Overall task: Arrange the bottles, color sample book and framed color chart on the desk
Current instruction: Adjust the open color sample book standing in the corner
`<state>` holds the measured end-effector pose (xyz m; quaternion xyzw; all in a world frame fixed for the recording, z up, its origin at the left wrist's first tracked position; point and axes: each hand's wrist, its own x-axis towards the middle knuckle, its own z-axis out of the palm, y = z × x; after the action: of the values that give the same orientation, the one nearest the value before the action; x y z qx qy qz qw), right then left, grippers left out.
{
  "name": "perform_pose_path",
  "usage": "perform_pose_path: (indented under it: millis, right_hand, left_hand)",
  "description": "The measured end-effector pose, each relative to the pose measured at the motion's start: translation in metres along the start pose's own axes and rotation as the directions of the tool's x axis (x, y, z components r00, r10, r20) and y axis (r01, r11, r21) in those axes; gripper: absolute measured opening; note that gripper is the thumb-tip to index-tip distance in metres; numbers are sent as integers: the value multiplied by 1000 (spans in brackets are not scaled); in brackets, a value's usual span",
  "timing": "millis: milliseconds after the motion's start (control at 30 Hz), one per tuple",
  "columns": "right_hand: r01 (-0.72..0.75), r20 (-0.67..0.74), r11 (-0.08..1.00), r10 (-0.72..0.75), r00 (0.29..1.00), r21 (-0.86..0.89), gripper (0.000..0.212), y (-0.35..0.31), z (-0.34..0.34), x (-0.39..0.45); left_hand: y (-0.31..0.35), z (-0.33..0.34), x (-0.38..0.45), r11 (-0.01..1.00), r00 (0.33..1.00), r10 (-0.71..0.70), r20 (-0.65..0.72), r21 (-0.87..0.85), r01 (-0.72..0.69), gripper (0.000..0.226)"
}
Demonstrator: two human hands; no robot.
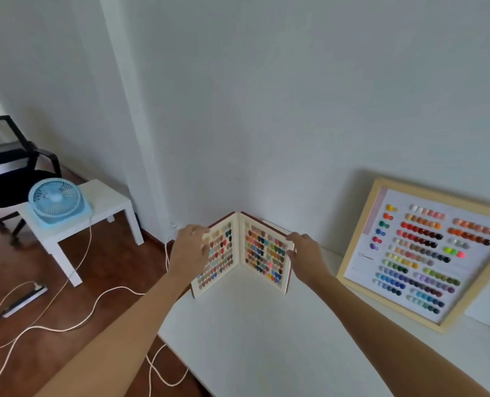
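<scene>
The color sample book (pixel 242 255) stands upright and spread like a V at the far left corner of the white desk (pixel 266 339), its pages full of small colored chips. My left hand (pixel 191 247) grips the outer edge of the left cover. On the right cover's outer edge, my right hand (pixel 302 247) has hold. The framed color chart (pixel 421 255), in a pale wood frame, leans against the wall to the right of the book. No bottles are in view.
The white wall rises right behind the book and chart. Left of the desk stands a small white side table (pixel 106 207) with a blue fan (pixel 56 200). A black office chair (pixel 9 173), a power strip (pixel 23 300) and loose cables (pixel 95 305) are on the wooden floor.
</scene>
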<state>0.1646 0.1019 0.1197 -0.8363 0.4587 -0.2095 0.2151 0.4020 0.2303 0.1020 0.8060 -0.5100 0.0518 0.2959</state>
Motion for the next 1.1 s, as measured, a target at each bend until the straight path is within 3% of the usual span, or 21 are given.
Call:
perform_pose_path:
  millis: [167, 367, 567, 833, 1100]
  right_hand:
    - [-31, 66, 998, 34, 997, -47, 51, 1, 14, 32]
    - [2, 205, 996, 16, 979, -87, 29, 20, 22, 61]
    - [54, 263, 993, -24, 965, -109, 24, 36, 29, 82]
    - [17, 212, 997, 0, 977, -76, 19, 62, 19, 109]
    - [-98, 52, 986, 106, 993, -138, 13, 101, -15, 150]
  left_hand:
    - [-22, 17, 23, 995, 984, -93, 152, 44, 87, 38]
    - [-29, 32, 45, 979, 969, -177, 175, 133, 155, 32]
    - [-34, 45, 56, 937, 923, -268, 277, 296, 183, 23]
    - [-38, 57, 87, 953, 962, -141, 235, 296, 67, 25]
    - [-8, 89, 161, 973, 955, 82, 286, 183, -138, 16]
